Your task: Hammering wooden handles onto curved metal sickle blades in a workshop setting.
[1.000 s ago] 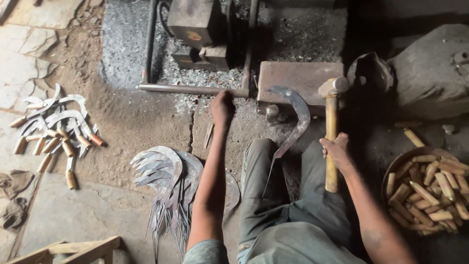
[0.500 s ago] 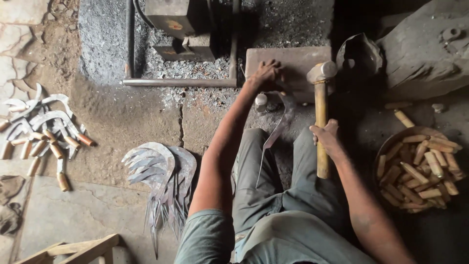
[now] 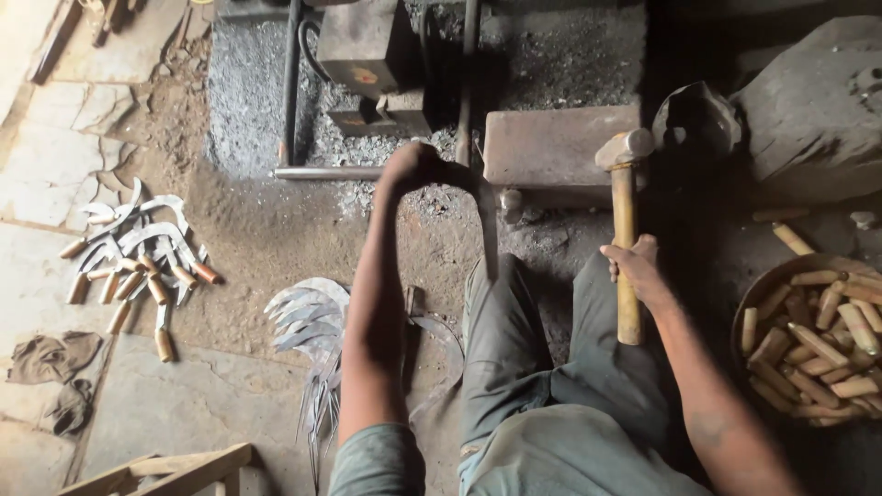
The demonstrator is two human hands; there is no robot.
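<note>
My left hand [image 3: 413, 167] is shut on a curved sickle blade [image 3: 485, 225]; the blade hangs down from the hand just left of a flat metal block [image 3: 556, 142]. With my right hand [image 3: 636, 266] I grip the wooden handle of a hammer [image 3: 625, 184]. The hammer stands upright with its head beside the block's right end. My knees in grey trousers sit below both hands.
A fan of bare sickle blades [image 3: 310, 317] lies on the ground by my left arm. Several sickles with wooden handles [image 3: 138, 257] lie at the left. A round basket [image 3: 767, 294] of wooden handles stands at right. Rags [image 3: 50, 363] and a wooden frame [image 3: 156, 468] lie at the lower left.
My left hand has drawn back from the metal block to its left side, carrying the sickle blade. The right hand keeps the hammer upright, almost unmoved.
</note>
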